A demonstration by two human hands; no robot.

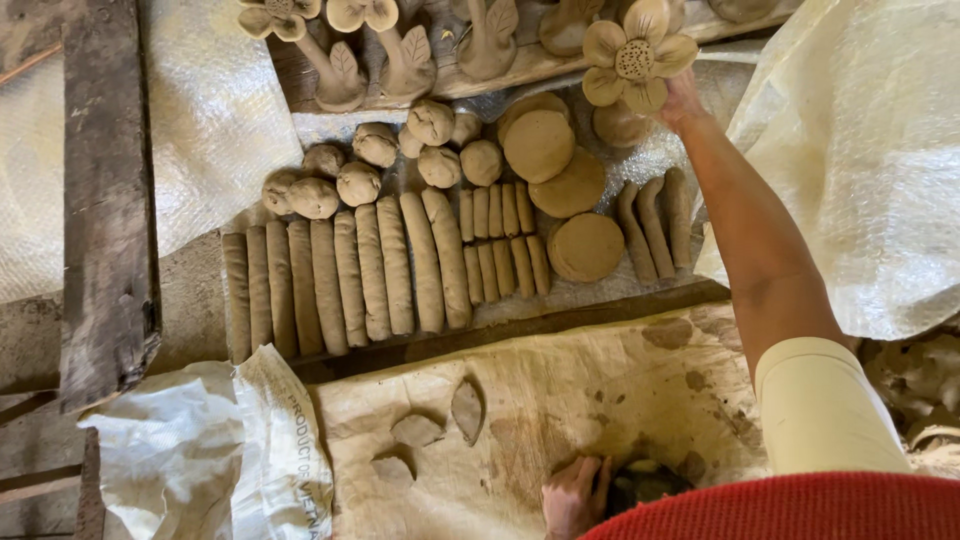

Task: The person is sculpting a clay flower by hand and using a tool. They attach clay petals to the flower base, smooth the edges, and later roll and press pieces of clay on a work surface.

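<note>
The right hand (683, 100) is stretched far right, gripping a brown five-petalled clay flower (638, 55) by its back above the far wooden board (520, 68) of finished flower stems, seemingly placing it. The left hand (572, 497) presses a dark lump (640, 483) on the near cloth-covered desk (560, 400); its fingers look curled, grip unclear. Setting it down likely calls for a gentle release.

Right hand (682, 98) gripping clay flower (637, 55) above clay rolls (350, 275), discs (560, 180).

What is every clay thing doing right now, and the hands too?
Clay flower: held up by the right hand.
Left hand: resting on a dark lump.
Clay rolls: lying side by side.
Clay balls: clustered.
Clay discs: overlapping, flat.
Leaf piece: lying on cloth.
</note>
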